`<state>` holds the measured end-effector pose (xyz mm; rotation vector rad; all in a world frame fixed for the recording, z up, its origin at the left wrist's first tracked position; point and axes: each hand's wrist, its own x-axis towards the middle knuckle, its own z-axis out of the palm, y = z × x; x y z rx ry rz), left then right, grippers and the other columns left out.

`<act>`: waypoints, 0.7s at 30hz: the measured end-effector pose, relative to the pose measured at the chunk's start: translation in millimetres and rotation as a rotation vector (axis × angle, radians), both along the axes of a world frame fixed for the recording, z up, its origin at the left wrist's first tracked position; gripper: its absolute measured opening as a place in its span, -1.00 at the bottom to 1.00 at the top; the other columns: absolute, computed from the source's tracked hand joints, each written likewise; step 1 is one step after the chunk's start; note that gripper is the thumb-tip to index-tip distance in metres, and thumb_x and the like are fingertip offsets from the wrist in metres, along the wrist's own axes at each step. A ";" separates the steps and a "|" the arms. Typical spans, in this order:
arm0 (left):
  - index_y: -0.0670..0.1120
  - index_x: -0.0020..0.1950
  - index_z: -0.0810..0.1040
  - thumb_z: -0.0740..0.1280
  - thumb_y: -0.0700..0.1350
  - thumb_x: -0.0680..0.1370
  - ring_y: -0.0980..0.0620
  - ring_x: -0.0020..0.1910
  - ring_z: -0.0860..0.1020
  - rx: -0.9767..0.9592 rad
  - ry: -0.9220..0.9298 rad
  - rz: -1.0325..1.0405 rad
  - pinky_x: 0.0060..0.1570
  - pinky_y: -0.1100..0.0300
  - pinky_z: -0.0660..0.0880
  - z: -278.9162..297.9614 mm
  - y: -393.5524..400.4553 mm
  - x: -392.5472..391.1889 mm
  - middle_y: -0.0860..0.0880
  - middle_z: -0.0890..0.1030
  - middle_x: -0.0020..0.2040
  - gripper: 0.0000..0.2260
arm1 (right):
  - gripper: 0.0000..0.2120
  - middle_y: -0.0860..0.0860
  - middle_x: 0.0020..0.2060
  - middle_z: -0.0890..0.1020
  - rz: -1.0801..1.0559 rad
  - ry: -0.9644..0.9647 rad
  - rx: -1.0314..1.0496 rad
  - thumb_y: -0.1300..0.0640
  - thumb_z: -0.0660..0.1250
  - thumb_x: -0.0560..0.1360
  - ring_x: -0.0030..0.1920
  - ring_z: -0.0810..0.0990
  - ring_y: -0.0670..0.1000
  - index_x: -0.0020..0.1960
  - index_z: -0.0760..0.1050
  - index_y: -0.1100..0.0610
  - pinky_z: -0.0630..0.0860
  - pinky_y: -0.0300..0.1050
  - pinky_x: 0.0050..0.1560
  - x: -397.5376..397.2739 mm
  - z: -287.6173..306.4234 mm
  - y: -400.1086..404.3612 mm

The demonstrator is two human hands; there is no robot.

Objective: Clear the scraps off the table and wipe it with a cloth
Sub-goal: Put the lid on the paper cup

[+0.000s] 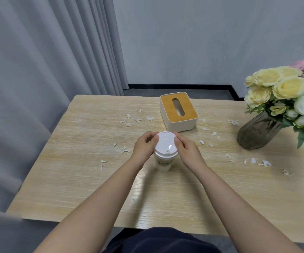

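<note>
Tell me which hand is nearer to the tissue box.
Right. The right hand grips the lid of the paper cup on the side just below the tissue box. The left hand holds the lid's far side, further left of the box.

The bench (74, 179) is showing a pale, matt wood-grain top. At its centre a paper cup (163, 164) is wearing a smooth, slightly glossy white plastic lid (165, 146). At twelve o'clock, a matt white tissue box (182, 125) is carrying a smooth wooden top. At three o'clock, a ribbed smoky glass vase (257, 133) is glinting. Thin papery white scraps (265, 163) are lying scattered.
</note>
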<state>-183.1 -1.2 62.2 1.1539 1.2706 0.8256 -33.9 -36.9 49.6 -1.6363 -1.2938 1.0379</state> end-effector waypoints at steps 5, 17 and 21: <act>-0.02 0.31 0.47 0.30 -0.06 0.57 0.07 0.13 0.51 -0.118 -0.131 -0.140 0.06 0.19 0.46 -0.4 -1.8 -9.2 0.04 0.55 0.15 -0.69 | -0.58 -0.10 0.30 0.50 0.104 0.042 -0.045 0.08 0.21 0.55 0.30 0.43 -0.10 0.40 0.35 -0.03 0.35 -0.09 0.33 8.8 -2.6 -4.5; 0.06 0.45 0.25 0.49 0.04 0.27 0.08 0.32 0.38 -0.054 -0.157 -0.105 0.28 0.18 0.35 -20.5 -20.8 -10.5 0.08 0.39 0.34 -0.20 | -0.51 -0.05 0.35 0.44 0.090 0.183 -0.076 0.04 0.29 0.54 0.33 0.41 -0.04 0.43 0.28 0.00 0.34 -0.01 0.36 8.0 -8.5 -8.1; -0.05 0.30 0.38 0.46 0.00 0.30 0.06 0.30 0.42 -0.129 -0.202 -0.003 0.19 0.22 0.32 -19.6 -26.7 -5.7 0.03 0.49 0.25 -0.40 | -0.52 0.01 0.28 0.50 0.016 0.299 -0.085 0.03 0.37 0.48 0.26 0.48 0.00 0.35 0.33 0.08 0.42 -0.08 0.22 5.7 -8.2 -9.1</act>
